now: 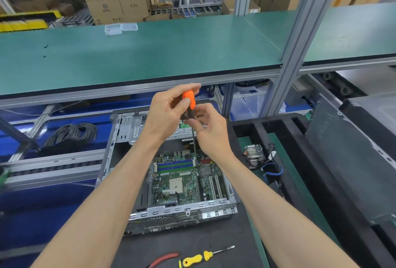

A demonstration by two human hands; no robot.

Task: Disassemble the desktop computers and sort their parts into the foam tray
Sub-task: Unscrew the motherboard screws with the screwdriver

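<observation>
Both hands (169, 115) (209, 132) gripped the screwdriver (189, 104) over the open computer (182, 173), its board (182, 179) still in, cooler (254, 156) already in the tray (244, 126).

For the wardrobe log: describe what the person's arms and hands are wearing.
Nothing is worn. The left hand and right hand are bare, without gloves, rings or watch. Both forearms are uncovered down to the frame edge; no sleeve, wrist strap or cable shows on either.

I see the open desktop case (171, 214) lying flat, green motherboard (182, 182) inside; black foam tray (300, 139) right beside it holds a heatsink (254, 155).
</observation>
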